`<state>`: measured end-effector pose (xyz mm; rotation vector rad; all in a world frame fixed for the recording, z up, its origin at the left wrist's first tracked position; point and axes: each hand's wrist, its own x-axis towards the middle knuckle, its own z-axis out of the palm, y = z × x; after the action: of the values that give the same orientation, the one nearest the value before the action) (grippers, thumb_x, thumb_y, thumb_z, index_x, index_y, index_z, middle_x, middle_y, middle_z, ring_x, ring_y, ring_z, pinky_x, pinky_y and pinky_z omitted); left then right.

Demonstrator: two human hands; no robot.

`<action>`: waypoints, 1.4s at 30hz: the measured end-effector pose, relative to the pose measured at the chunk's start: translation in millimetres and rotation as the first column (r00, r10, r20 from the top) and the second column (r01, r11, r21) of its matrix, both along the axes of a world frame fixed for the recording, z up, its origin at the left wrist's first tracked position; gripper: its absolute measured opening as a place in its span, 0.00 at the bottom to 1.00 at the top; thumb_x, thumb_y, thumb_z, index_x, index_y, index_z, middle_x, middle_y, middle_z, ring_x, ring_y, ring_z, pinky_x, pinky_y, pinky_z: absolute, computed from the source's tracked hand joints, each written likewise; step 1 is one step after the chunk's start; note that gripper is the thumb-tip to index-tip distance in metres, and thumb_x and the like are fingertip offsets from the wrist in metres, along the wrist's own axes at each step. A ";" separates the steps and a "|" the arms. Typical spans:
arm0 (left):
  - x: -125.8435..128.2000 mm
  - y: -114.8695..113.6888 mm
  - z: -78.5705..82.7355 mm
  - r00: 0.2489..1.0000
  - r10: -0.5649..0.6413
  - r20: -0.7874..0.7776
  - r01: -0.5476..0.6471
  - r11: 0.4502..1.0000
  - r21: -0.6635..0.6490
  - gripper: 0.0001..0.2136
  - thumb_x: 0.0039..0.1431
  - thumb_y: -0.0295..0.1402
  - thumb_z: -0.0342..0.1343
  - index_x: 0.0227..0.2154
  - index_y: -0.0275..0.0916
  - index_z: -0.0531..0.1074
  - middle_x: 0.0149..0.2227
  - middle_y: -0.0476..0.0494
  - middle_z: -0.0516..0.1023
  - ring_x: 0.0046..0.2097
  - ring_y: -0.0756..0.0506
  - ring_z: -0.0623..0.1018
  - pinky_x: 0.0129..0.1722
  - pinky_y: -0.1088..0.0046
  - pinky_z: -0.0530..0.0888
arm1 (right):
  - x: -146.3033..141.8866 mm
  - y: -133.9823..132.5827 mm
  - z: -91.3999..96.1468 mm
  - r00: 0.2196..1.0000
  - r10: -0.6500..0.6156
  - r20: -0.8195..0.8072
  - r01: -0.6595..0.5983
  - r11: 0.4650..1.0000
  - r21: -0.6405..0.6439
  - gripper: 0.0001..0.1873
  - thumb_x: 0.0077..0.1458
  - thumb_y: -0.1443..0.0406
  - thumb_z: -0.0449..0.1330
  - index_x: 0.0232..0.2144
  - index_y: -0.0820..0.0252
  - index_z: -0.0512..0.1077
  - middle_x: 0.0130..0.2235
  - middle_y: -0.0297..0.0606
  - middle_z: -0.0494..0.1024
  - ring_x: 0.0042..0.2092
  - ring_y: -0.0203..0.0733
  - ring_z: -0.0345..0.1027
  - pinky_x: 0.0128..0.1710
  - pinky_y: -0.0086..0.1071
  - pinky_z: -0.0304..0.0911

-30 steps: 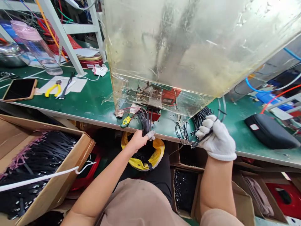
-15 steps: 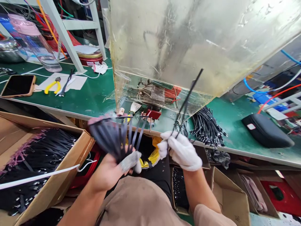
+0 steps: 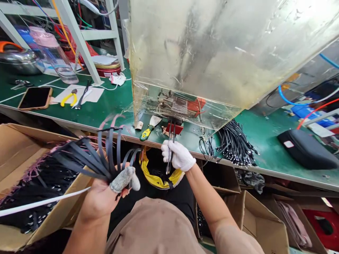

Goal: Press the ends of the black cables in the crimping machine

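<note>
My left hand [image 3: 106, 194], bare but for knitted finger covers, is closed around a fanned bunch of flat black cables [image 3: 90, 155] with pink wire ends, held over the cardboard box [image 3: 16, 155] at the left. My right hand [image 3: 178, 155], in a white glove, pinches two or three thin black cables [image 3: 171, 141] upright. Their upper ends reach the small red fixture [image 3: 173, 127] under the clear plastic shield [image 3: 212, 53]. A yellow-lined bin [image 3: 159, 178] sits below that hand.
A heap of black cables [image 3: 234, 143] lies on the green bench [image 3: 106, 106] to the right. A green-handled scraper [image 3: 147, 129], yellow pliers [image 3: 67, 99], a phone [image 3: 35, 98] and a black pouch [image 3: 307, 148] also lie on the bench. More boxes [image 3: 262, 222] stand under the bench.
My left hand has carried the fanned cable bunch down and left, over the box. My right hand has moved left from the cable heap to the red fixture, holding thin cables upright.
</note>
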<state>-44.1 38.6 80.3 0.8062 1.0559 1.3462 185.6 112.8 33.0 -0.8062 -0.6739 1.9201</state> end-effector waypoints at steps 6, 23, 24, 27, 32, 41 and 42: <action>7.3 8.5 15.3 0.998 -0.065 -0.027 0.063 0.997 -0.049 0.25 0.34 0.53 0.78 0.16 0.36 0.75 0.16 0.46 0.73 0.16 0.52 0.68 0.12 0.79 0.64 | -7.7 55.0 29.6 0.993 -0.106 -0.058 0.096 0.984 -0.148 0.06 0.70 0.67 0.54 0.38 0.62 0.68 0.29 0.34 0.74 0.25 0.32 0.66 0.23 0.24 0.68; 10.5 10.9 19.6 1.000 -0.027 -0.001 0.026 0.987 -0.156 0.27 0.24 0.54 0.79 0.15 0.35 0.76 0.14 0.46 0.73 0.14 0.53 0.67 0.11 0.82 0.63 | -7.4 70.7 45.8 0.968 -0.186 -0.167 0.125 0.938 -0.322 0.15 0.74 0.68 0.43 0.40 0.63 0.68 0.28 0.34 0.74 0.23 0.32 0.66 0.19 0.22 0.68; 11.1 10.4 20.8 0.999 -0.033 -0.005 0.032 0.986 -0.162 0.28 0.24 0.55 0.79 0.15 0.35 0.76 0.13 0.46 0.73 0.14 0.53 0.67 0.11 0.82 0.63 | -7.6 71.0 45.9 0.967 -0.186 -0.172 0.123 0.938 -0.325 0.15 0.74 0.68 0.43 0.40 0.63 0.68 0.28 0.34 0.74 0.23 0.32 0.66 0.19 0.22 0.68; 12.3 9.3 22.4 0.998 -0.057 -0.014 0.054 0.983 -0.176 0.28 0.24 0.55 0.79 0.15 0.36 0.75 0.13 0.47 0.72 0.15 0.53 0.67 0.11 0.82 0.63 | -8.1 73.0 47.9 0.965 -0.186 -0.184 0.116 0.935 -0.334 0.15 0.74 0.68 0.42 0.41 0.62 0.68 0.28 0.33 0.74 0.22 0.31 0.66 0.19 0.21 0.68; 9.8 7.6 11.5 0.990 -0.137 -0.020 0.132 0.976 -0.171 0.27 0.32 0.55 0.77 0.20 0.37 0.74 0.15 0.49 0.72 0.17 0.52 0.68 0.13 0.80 0.63 | 0.3 65.2 41.9 0.973 -0.079 -0.216 0.018 0.963 -0.269 0.17 0.76 0.64 0.42 0.41 0.62 0.69 0.28 0.32 0.75 0.24 0.31 0.69 0.23 0.21 0.70; 10.2 -16.7 -49.7 0.909 -0.404 -0.103 0.336 0.856 -0.393 0.30 0.34 0.62 0.70 0.23 0.37 0.73 0.17 0.47 0.72 0.19 0.52 0.63 0.16 0.76 0.57 | -9.3 -11.9 -69.0 0.871 0.425 -0.249 -0.481 0.841 -0.249 0.38 0.72 0.44 0.35 0.51 0.68 0.72 0.43 0.55 0.82 0.41 0.50 0.81 0.40 0.45 0.78; 10.7 -20.9 -59.7 0.884 -0.447 -0.140 0.354 0.833 -0.425 0.29 0.36 0.62 0.68 0.22 0.37 0.73 0.18 0.46 0.72 0.19 0.52 0.63 0.18 0.75 0.57 | -14.7 -14.5 -77.8 0.906 0.328 -0.267 -0.396 0.880 -0.261 0.35 0.73 0.45 0.37 0.51 0.66 0.72 0.45 0.53 0.82 0.43 0.49 0.80 0.43 0.45 0.77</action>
<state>-33.5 17.7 20.6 0.8401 1.2060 0.6590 171.0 98.3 -44.8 -0.6773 -0.4131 2.4626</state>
